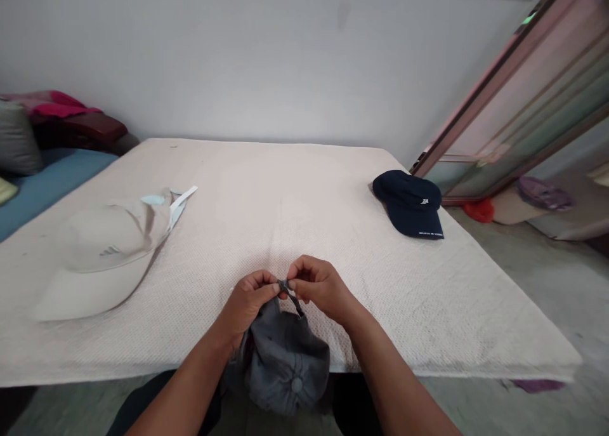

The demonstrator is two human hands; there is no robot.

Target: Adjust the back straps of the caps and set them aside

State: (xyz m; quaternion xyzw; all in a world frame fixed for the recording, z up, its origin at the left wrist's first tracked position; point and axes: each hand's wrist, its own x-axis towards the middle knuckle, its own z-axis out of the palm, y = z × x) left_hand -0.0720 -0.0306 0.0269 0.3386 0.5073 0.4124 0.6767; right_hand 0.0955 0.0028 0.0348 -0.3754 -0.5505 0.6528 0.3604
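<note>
A dark grey cap point(290, 353) hangs at the near edge of the table, its button top toward me and its back strap point(295, 304) up. My left hand point(250, 299) pinches the strap near its buckle from the left. From the other side, the thumb and fingers of my right hand point(321, 287) pinch the same strap, close to the left fingertips. The buckle is mostly hidden between the fingers. A beige cap point(107, 245) with a white strap end sticking up lies to the left. At the right rests a navy cap point(409, 201) with small white lettering.
A cream textured cloth point(266, 195) covers the table, which reaches back to a pale wall point(238, 61). Beyond its left side are a blue seat point(71, 169) and a grey cushion point(16, 138). A pink-framed glass panel point(504, 93) stands at the right.
</note>
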